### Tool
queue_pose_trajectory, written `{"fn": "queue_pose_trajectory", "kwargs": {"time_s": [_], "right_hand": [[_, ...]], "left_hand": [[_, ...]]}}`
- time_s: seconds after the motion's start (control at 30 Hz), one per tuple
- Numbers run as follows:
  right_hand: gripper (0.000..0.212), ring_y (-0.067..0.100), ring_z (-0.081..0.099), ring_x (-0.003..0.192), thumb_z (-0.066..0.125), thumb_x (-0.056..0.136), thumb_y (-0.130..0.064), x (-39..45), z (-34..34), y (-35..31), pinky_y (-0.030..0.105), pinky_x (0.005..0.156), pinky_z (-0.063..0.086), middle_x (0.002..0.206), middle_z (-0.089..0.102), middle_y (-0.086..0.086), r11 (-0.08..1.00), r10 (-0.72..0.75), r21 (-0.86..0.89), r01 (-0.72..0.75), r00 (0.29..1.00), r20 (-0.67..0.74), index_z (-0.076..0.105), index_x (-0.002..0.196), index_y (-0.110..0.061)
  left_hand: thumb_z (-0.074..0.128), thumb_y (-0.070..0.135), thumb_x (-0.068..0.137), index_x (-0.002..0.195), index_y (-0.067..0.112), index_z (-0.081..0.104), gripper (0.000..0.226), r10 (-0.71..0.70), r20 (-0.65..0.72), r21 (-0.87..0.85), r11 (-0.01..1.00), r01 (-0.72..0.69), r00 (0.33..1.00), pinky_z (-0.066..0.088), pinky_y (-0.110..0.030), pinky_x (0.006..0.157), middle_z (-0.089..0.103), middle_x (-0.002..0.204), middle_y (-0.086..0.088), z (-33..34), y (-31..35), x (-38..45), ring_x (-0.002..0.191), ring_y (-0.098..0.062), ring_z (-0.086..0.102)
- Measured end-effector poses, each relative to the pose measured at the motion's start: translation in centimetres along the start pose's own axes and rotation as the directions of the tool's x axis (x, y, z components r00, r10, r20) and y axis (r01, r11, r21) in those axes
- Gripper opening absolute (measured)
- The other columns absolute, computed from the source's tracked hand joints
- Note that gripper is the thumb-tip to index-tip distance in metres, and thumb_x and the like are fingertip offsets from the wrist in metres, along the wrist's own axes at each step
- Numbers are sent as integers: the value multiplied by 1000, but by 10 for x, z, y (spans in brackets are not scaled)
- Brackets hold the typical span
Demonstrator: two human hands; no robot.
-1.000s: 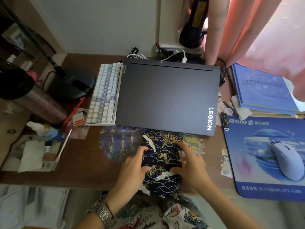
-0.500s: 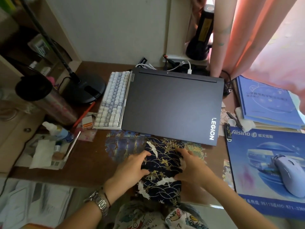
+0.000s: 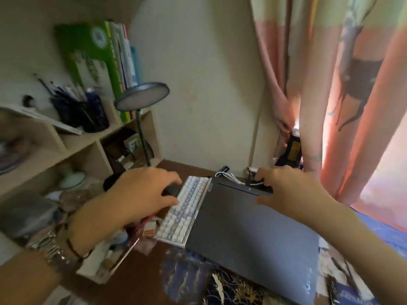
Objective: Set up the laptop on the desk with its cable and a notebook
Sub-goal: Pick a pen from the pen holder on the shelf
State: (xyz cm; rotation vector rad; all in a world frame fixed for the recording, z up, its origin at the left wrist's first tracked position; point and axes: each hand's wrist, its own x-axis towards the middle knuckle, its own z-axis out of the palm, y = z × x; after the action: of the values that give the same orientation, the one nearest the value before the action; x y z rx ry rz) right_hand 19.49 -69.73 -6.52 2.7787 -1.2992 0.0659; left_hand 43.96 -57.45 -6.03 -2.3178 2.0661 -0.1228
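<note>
The closed grey laptop (image 3: 253,234) lies flat on the brown desk (image 3: 141,274). My right hand (image 3: 290,190) is at the laptop's far edge, thumb on the lid and fingers curled over the back beside a black plug (image 3: 250,180) and a white cable (image 3: 228,177); blur hides what it grips. My left hand (image 3: 141,194) hovers with fingers apart over the far left end of the white keyboard (image 3: 187,210). The dark blue notebook (image 3: 231,289) with gold cranes lies at the near edge, in front of the laptop.
A desk lamp (image 3: 142,96) stands behind my left hand. Wooden shelves (image 3: 83,146) with books and a pen pot fill the left. Small clutter (image 3: 105,256) sits left of the keyboard. A pink curtain (image 3: 330,106) hangs at the back right, a blue mouse pad (image 3: 385,230) below it.
Both hands let go of the notebook and reached forward, the left over the keyboard, the right to the laptop's back edge. The view tilted up toward the wall and shelves.
</note>
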Motion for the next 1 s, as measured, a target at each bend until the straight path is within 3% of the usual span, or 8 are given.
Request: {"fn": "queue_pose_trajectory", "kwargs": {"time_s": [0.17, 0.37, 0.5, 0.7, 0.87, 1.0], "right_hand": [[50, 18, 61, 102, 61, 73, -61, 32, -67, -18, 34, 80, 50, 114, 64, -11, 994, -108, 13, 113, 974, -198, 49, 115, -37], [53, 18, 60, 102, 61, 71, -66, 68, -128, -60, 35, 77, 50, 111, 64, -12, 973, -222, -20, 228, 918, -329, 49, 114, -39], [48, 20, 61, 98, 61, 73, -62, 91, -150, -98, 32, 69, 42, 106, 65, -11, 955, -276, -8, 297, 877, -393, 51, 112, -37], [40, 22, 63, 89, 61, 75, -58, 126, -159, -169, 36, 71, 52, 98, 67, -5, 923, -321, 47, 381, 832, -453, 57, 103, -31], [38, 21, 63, 90, 67, 75, -51, 167, -161, -231, 31, 65, 46, 101, 67, -5, 906, -331, 78, 415, 812, -480, 58, 106, -30], [40, 22, 63, 92, 71, 74, -45, 204, -161, -275, 33, 70, 50, 105, 67, -2, 880, -319, 170, 443, 817, -480, 59, 108, -27]], "left_hand": [[60, 57, 78, 121, 40, 50, 47, -105, -112, 59, 992, 112, 988, 51, -31, 76, 62, 116, 12, -75, -27, -4, 100, -11, 58], [60, 55, 79, 121, 39, 50, 46, -205, -257, 129, 961, 244, 945, 52, -32, 73, 63, 115, 10, -123, -64, -18, 100, -12, 60], [61, 54, 79, 118, 36, 53, 44, -266, -274, 173, 932, 319, 924, 51, -32, 71, 65, 112, 10, -133, -99, -29, 98, -12, 61], [64, 49, 78, 119, 34, 55, 44, -338, -259, 200, 898, 392, 905, 48, -31, 71, 63, 115, 6, -139, -165, -35, 97, -15, 59], [63, 46, 79, 120, 33, 55, 44, -352, -269, 217, 885, 413, 896, 43, -30, 72, 64, 117, 3, -141, -225, -31, 102, -19, 60], [63, 46, 79, 122, 32, 54, 46, -364, -266, 193, 887, 420, 892, 40, -28, 66, 63, 117, 3, -139, -268, -17, 100, -18, 60]]}}
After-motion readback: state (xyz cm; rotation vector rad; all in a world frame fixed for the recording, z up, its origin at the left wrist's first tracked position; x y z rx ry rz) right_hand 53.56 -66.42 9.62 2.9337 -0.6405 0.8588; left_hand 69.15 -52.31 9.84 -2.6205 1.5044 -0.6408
